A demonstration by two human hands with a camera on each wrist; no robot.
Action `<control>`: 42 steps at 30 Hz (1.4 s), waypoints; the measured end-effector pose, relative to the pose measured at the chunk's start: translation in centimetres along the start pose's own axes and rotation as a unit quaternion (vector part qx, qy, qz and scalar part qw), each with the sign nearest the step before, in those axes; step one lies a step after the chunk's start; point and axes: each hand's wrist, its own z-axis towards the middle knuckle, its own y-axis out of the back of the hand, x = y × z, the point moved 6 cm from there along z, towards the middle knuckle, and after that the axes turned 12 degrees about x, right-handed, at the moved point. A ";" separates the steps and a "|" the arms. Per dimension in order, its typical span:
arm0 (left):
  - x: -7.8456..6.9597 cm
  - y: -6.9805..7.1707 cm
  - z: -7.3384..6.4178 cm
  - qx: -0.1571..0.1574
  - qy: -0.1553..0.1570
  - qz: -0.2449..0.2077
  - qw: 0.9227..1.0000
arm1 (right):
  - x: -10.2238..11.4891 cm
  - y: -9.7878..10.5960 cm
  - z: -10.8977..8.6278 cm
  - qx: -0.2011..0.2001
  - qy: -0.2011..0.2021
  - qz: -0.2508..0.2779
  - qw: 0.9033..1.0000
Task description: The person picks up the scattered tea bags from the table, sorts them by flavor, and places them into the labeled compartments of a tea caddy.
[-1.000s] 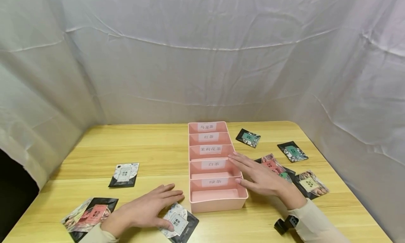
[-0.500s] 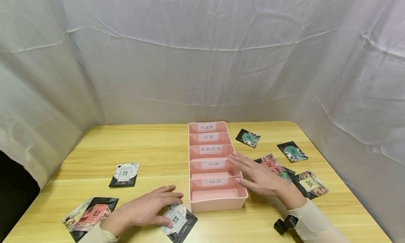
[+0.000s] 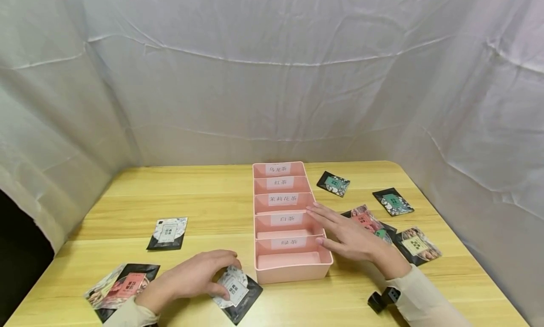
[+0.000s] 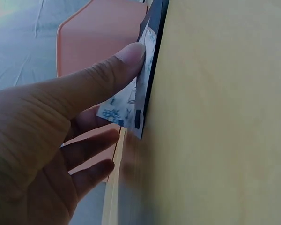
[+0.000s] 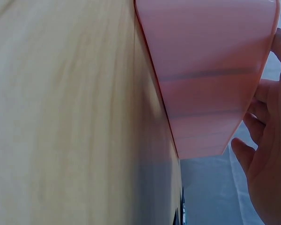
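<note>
My left hand (image 3: 195,277) pinches a black and white tea sachet (image 3: 242,301) at the table's front, left of the pink divided box (image 3: 293,275). In the left wrist view, the thumb lies on the sachet's blue-flowered face (image 4: 111,114) and the index finger goes behind its edge; the other fingers curl loosely below. The sachet's far corner stays low over the wood. My right hand (image 3: 348,235) rests its fingertips on the box's right rim, fingers extended, as the right wrist view also shows along the box's side (image 5: 206,56).
Another white tea sachet (image 3: 167,233) lies at left, with a red-labelled sachet (image 3: 129,287) overlapping another nearer the front. Right of the box are green-labelled sachets (image 3: 393,202), a red-labelled one (image 3: 363,218) and a yellow-labelled one (image 3: 418,245). Grey-white curtains (image 3: 263,81) enclose the table.
The left fingers have curled in toward the thumb around the sachet, which has shifted slightly left and turned a little. My right hand stays at the box's rim.
</note>
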 end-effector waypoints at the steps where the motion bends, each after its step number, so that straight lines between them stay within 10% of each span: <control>1: 0.0 0.1 0.0 -0.002 0.001 -0.005 1.000 | 0.0 0.0 0.0 0.001 0.000 0.001 1.000; 42: 2.1 2.3 -1.1 -0.055 0.002 -0.161 0.986 | 0.0 0.0 0.0 -0.002 0.002 0.003 1.000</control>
